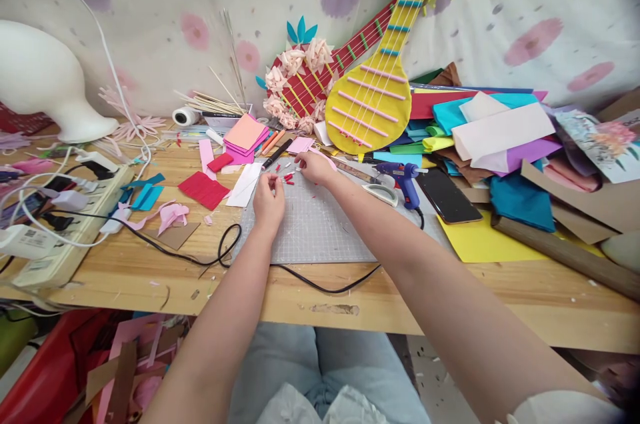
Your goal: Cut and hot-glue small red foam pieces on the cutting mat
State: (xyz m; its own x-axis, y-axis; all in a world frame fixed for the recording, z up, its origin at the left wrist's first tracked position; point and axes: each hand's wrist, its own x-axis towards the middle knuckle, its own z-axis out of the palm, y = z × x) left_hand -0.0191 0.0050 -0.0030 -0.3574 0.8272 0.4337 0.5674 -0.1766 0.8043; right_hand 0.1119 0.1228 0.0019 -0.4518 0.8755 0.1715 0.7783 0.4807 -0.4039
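Note:
My left hand [269,201] is closed in a pinch above the left part of the grey cutting mat [320,231]. What its fingertips hold is too small to make out; a thin pale line runs near them. Just to the right, my right hand [314,168] bends over the mat's far side with its fingers drawn together, their tips partly hidden. Small red pieces [289,178] lie between the two hands. A black pen [277,155] rests behind them, and a white paper strip [245,184] is left of my left hand.
A blue glue gun [404,179], scissors [381,195] and a phone [449,195] lie to the right. Yellow [369,104] and red [305,87] paper lutes lean at the back. A power strip [75,231] sits left; a black cable [320,285] crosses in front of the mat.

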